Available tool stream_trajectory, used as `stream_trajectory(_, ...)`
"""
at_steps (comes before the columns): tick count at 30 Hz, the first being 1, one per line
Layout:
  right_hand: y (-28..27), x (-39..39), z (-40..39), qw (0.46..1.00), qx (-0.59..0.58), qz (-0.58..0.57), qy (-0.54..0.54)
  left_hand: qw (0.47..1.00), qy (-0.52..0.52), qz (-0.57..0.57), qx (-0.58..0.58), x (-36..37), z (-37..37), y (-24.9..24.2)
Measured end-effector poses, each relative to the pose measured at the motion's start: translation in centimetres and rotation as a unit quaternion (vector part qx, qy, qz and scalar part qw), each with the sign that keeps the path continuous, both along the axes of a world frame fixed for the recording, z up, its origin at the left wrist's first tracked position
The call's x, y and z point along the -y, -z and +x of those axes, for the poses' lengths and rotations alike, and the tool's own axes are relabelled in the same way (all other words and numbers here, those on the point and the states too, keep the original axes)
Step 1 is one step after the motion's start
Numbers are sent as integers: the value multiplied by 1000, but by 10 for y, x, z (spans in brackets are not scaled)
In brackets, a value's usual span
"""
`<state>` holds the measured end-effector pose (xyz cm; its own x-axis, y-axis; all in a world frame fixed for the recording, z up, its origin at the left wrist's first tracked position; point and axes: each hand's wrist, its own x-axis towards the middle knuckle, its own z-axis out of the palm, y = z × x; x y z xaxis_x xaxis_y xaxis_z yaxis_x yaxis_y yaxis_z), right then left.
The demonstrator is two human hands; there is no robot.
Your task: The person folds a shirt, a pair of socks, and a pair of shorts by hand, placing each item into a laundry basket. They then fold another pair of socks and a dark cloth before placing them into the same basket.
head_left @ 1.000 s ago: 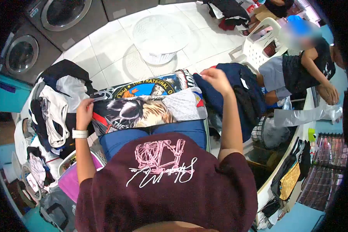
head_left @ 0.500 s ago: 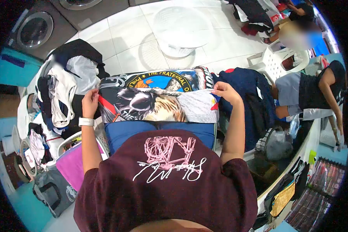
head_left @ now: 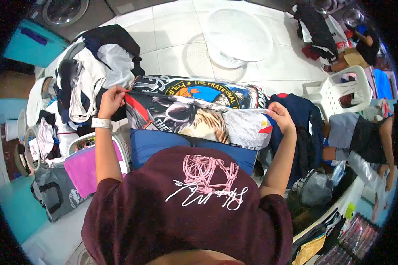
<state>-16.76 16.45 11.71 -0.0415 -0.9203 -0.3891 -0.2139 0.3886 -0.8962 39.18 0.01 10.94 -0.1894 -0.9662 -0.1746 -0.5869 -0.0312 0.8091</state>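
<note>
Across my lap lies a folded printed cloth [head_left: 188, 119], with an eagle picture, a red edge at the left and a round badge lettered "THE FRATERNAL". My left hand [head_left: 112, 102], with a white band on its wrist, pinches the left end at the red edge. At the other end, my right hand [head_left: 280, 117] grips the top corner of the front layer between thumb and fingers. This front layer is drawn taut between both hands, while the badge part lies behind it. Blue shorts [head_left: 163, 143] show beneath the cloth.
A heap of clothes [head_left: 87, 77] rises at my left, above a basket with a purple cloth [head_left: 93, 168]. Dark blue clothing [head_left: 298, 132] lies at my right. Ahead, a white basket [head_left: 239, 37] stands on the tiles. Another person [head_left: 369, 137] is by a white chair [head_left: 347, 92].
The camera view has turned, so surroundings sit further right or lower. Both hands keep hold of the printed cloth; its front layer now slants down toward the right.
</note>
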Motion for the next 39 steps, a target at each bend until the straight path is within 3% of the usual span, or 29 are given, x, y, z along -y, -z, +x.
stream_trajectory(5, 17, 9, -5, 998, -13, -36, 40, 998, 19, -49, -35, 17, 3, 15)
stream_trajectory(6, 22, 11, -7, 998, -25, -37, 39, 994, 44, -96, 40, 18, 2, 15)
stream_trajectory(8, 28, 15, -12, 998, -56, -9, 23, 985, 42, -147, 74, 22, -6, 17)
stream_trajectory(12, 52, 36, -29, 978, -167, -57, 109, 981, 5, -170, 99, 52, -3, 46)
stream_trajectory(14, 53, 55, -28, 961, -206, 55, 174, 979, 14, -129, 159, 77, -1, 67)
stream_trajectory(15, 68, 68, -37, 954, -207, 123, 177, 972, 36, 40, 228, 103, 8, 88)
stream_trajectory(16, 94, 83, -55, 936, -278, 161, 146, 973, 36, 37, 226, 106, 0, 85)
stream_trajectory(18, 92, 104, -47, 914, -237, 276, 181, 929, 1, 289, 231, 111, -18, 79)
stream_trajectory(19, 85, 109, -35, 924, -155, 295, 190, 887, 19, 442, 131, 128, -6, 108)
stream_trajectory(20, 91, 116, -38, 925, -109, 316, 182, 888, 21, 440, 130, 144, 10, 146)
stream_trajectory(22, 94, 125, -41, 924, -152, 317, 152, 845, 164, 487, -148, 168, 31, 200)
stream_trajectory(23, 101, 132, -45, 924, -152, 316, 154, 893, 325, 267, 162, 163, 6, 161)
stream_trajectory(24, 109, 139, -48, 919, -134, 327, 174, 892, 326, 268, 163, 166, -2, 145)
stream_trajectory(26, 132, 150, -58, 913, -115, 340, 194, 824, 506, 109, 229, 169, -12, 125)
stream_trajectory(27, 148, 154, -71, 910, -107, 372, 150, 823, 508, 110, 230, 168, -21, 111)
stream_trajectory(28, 158, 153, -77, 903, -97, 404, 106, 879, 400, 132, 222, 163, -33, 96)
stream_trajectory(30, 117, 146, -57, 906, -87, 402, 94, 951, 168, 170, 197, 157, -47, 77)
stream_trajectory(31, 98, 143, -48, 910, -79, 398, 82, 975, 132, 119, 131, 160, -47, 76)
stream_trajectory(32, 97, 144, -52, 910, -78, 398, 83, 968, 50, 242, -48, 192, -23, 139)
stream_trajectory(34, 103, 145, -68, 945, 24, 292, 146, 953, -67, 257, -148, 172, -49, 76)
stream_trajectory(36, 83, 149, -61, 954, 22, 213, 212, 959, -76, 215, -171, 185, -42, 78)
stream_trajectory(38, 74, 148, -59, 955, 137, 75, 253, 950, -134, 177, -221, 215, -20, 114)
stream_trajectory(39, 69, 147, -59, 956, 134, 40, 260, 958, -153, 147, -194, 216, -17, 110)
